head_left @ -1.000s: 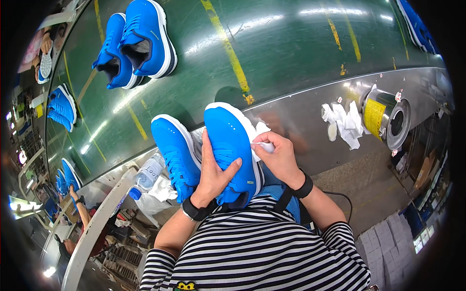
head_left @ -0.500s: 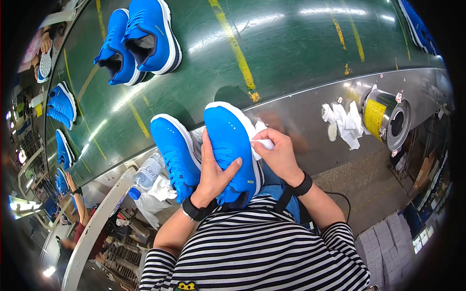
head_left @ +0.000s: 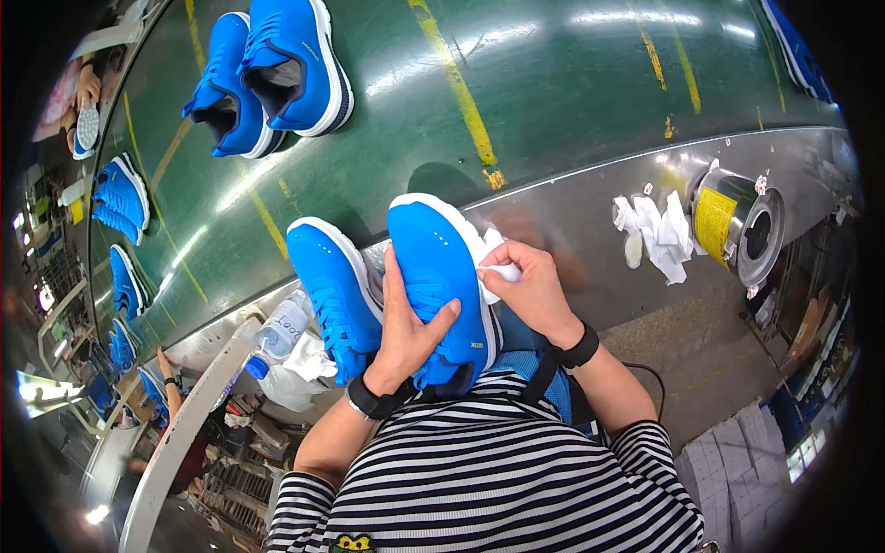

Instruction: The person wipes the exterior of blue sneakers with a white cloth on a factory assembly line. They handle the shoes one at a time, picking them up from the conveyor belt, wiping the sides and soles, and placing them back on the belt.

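Observation:
A blue sneaker [head_left: 426, 230] with a white sole points away from me, close to my body at the edge of the line. My left hand [head_left: 406, 336] grips it across the laces, thumb on one side and fingers along the other. Pinched in my right hand [head_left: 535, 290] is a white wiping cloth [head_left: 502, 273], pressed against the right side of the sole. To the left of that shoe lies a second blue sneaker [head_left: 324, 258], touching or nearly touching my left fingers.
On the green conveyor belt [head_left: 387, 120] stands a pair of blue sneakers [head_left: 300, 74], with several more at the left. Crumpled white cloths [head_left: 659, 235] and a metal can [head_left: 728, 221] are at the right. A plastic bottle [head_left: 284, 327] and a pale rail [head_left: 189, 433] are at the left.
The shoes and yellow marks on the belt have shifted slightly to the right. A co-worker's arm at the left has lowered. My hands and the shoe have hardly moved.

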Action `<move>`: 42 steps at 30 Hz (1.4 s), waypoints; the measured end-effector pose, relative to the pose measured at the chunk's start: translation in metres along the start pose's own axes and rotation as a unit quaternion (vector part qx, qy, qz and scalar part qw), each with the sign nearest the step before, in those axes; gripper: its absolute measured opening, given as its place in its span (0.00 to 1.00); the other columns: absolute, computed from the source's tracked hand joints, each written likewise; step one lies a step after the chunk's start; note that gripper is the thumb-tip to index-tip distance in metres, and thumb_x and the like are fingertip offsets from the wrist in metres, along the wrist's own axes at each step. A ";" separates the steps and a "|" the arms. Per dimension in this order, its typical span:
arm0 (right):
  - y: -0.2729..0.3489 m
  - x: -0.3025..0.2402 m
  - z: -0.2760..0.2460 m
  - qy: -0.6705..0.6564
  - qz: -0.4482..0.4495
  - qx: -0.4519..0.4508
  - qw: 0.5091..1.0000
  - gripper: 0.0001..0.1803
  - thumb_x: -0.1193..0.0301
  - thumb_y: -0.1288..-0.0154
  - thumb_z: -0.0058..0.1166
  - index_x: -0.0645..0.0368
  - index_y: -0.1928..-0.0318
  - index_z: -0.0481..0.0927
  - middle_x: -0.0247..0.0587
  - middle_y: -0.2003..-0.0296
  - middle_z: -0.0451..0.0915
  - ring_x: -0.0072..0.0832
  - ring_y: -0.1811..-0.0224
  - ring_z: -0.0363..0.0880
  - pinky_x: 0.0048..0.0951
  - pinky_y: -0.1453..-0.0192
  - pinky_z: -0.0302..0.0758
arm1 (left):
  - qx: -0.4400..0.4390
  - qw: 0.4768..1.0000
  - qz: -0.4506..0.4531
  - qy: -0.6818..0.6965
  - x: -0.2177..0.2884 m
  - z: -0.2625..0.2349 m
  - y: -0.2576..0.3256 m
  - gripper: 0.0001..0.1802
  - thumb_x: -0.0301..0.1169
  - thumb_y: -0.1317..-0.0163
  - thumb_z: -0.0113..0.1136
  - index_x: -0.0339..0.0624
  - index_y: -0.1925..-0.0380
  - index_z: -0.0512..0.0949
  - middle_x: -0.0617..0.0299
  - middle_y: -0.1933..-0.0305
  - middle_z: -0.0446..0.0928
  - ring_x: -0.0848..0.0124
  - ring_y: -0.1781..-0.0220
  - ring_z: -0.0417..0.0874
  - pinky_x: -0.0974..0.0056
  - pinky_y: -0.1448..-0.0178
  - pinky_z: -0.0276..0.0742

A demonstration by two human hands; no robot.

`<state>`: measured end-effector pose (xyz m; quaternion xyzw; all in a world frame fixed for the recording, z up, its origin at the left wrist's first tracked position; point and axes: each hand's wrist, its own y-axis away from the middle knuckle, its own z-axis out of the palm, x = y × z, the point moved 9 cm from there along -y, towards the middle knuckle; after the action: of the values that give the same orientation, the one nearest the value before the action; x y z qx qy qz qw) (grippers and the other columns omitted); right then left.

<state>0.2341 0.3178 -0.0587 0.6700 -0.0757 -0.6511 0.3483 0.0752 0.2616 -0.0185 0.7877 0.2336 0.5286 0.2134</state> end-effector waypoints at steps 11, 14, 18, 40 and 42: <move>0.002 0.002 0.000 0.002 0.010 -0.007 1.000 0.05 0.76 0.46 0.60 0.64 0.70 0.78 0.34 0.74 0.79 0.16 0.71 0.75 0.20 0.65 0.71 | 0.001 0.998 0.021 -0.051 0.000 0.000 0.000 0.54 0.27 0.47 0.63 0.35 0.31 0.34 0.43 0.35 0.57 0.59 0.38 0.68 0.59 0.37 0.67; 0.002 0.001 -0.001 -0.003 0.000 0.011 1.000 0.04 0.77 0.46 0.60 0.64 0.70 0.78 0.32 0.74 0.78 0.15 0.70 0.73 0.19 0.65 0.71 | 0.005 0.999 0.020 -0.049 -0.001 0.000 0.001 0.54 0.27 0.47 0.63 0.36 0.31 0.34 0.43 0.35 0.57 0.59 0.39 0.68 0.59 0.37 0.67; 0.001 0.004 -0.001 -0.008 0.009 0.001 1.000 0.05 0.76 0.47 0.60 0.64 0.71 0.79 0.37 0.75 0.79 0.18 0.72 0.76 0.22 0.66 0.72 | 0.002 0.999 0.016 -0.045 -0.001 0.001 0.001 0.54 0.27 0.47 0.63 0.36 0.31 0.34 0.43 0.35 0.57 0.59 0.39 0.68 0.59 0.37 0.67; 0.011 -0.003 -0.036 -0.067 -0.038 0.191 0.978 0.04 0.76 0.42 0.59 0.63 0.68 0.78 0.35 0.72 0.79 0.18 0.70 0.75 0.21 0.65 0.72 | 0.007 1.000 -0.003 -0.013 0.003 0.000 0.000 0.55 0.31 0.50 0.66 0.29 0.33 0.36 0.39 0.35 0.53 0.52 0.33 0.59 0.55 0.32 0.56; 0.017 -0.008 -0.035 0.032 -0.090 0.197 0.976 0.05 0.77 0.44 0.60 0.64 0.69 0.77 0.38 0.73 0.78 0.24 0.70 0.77 0.24 0.65 0.73 | 0.007 1.000 0.001 -0.010 0.003 0.001 0.000 0.55 0.31 0.50 0.66 0.28 0.33 0.36 0.39 0.35 0.53 0.52 0.33 0.58 0.56 0.31 0.56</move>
<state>0.2712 0.3223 -0.0457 0.7500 -0.1311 -0.6304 0.1516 0.0769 0.2631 -0.0170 0.7946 0.2341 0.5194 0.2099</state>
